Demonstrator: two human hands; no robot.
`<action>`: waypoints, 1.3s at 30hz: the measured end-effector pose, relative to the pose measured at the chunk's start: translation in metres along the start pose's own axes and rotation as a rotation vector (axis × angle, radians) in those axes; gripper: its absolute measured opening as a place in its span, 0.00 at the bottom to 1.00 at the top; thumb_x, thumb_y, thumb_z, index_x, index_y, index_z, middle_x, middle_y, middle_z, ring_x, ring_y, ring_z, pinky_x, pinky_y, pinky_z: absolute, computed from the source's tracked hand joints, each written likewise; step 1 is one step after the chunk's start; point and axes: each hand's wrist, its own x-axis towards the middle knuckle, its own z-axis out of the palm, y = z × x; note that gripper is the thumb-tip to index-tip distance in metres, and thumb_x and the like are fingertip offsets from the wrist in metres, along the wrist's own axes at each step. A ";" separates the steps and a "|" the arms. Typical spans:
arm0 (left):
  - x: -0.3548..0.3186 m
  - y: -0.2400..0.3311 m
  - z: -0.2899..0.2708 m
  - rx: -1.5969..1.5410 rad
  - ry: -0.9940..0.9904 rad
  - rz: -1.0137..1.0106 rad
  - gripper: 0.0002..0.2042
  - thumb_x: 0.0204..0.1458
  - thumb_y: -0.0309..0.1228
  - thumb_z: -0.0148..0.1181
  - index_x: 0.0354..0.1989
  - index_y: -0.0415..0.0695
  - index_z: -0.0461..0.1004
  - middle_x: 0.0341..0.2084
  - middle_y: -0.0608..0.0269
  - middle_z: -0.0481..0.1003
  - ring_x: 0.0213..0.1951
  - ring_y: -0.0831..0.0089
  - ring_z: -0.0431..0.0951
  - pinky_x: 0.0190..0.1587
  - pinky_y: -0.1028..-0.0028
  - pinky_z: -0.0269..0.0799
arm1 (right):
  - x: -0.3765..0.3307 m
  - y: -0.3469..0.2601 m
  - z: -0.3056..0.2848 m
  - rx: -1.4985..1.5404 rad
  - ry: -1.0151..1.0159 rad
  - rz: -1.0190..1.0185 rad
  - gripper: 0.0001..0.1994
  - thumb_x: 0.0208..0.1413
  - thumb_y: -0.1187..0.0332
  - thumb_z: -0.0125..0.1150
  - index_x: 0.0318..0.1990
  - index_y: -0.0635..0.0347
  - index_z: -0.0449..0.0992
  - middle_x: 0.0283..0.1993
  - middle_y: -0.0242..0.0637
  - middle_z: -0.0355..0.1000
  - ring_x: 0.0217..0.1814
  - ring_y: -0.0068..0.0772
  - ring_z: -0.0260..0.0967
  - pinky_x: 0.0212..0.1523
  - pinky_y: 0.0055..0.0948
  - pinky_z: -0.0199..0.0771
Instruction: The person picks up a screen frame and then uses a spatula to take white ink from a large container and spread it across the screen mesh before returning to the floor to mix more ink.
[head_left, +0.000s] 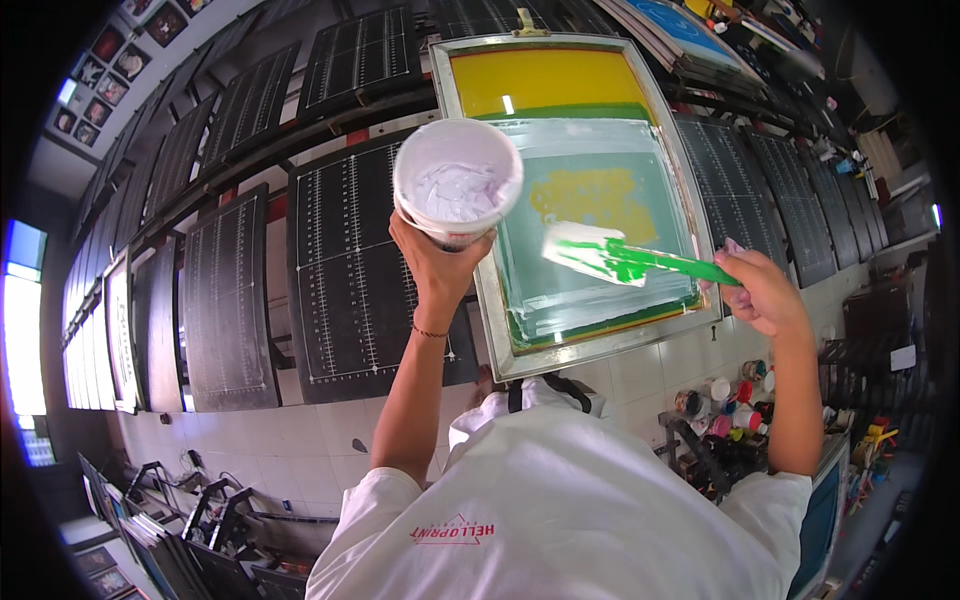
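Observation:
In my left hand (440, 255) is a white plastic tub (455, 150), gripped round its lower side and tilted so that the thick white ink (460, 192) inside shows. My right hand (760, 288) grips the green handle of a spatula (640, 258), its blade coated in white. Both are held above a silk-screen frame (600, 350) with a metal rim. The mesh is green with a yellow band at the far end and a yellowish patch (600, 200) in the middle. White ink is smeared across the mesh around that patch.
Rows of black printing boards (350, 260) with white ruled marks stretch out on both sides. Paint jars (730, 405) are gathered on the right behind me. Stacked frames (685, 40) lie at the far right. Black metal stands (215, 510) are at the lower left.

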 end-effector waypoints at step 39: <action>-0.071 0.043 -0.079 -0.363 0.432 -0.350 0.40 0.40 0.14 0.67 0.63 0.38 0.52 0.55 0.53 0.64 0.57 0.65 0.67 0.59 0.67 0.69 | 0.156 -0.067 0.138 -1.361 -0.710 -0.858 0.08 0.55 0.74 0.59 0.42 0.59 0.79 0.37 0.41 0.67 0.44 0.43 0.68 0.46 0.39 0.69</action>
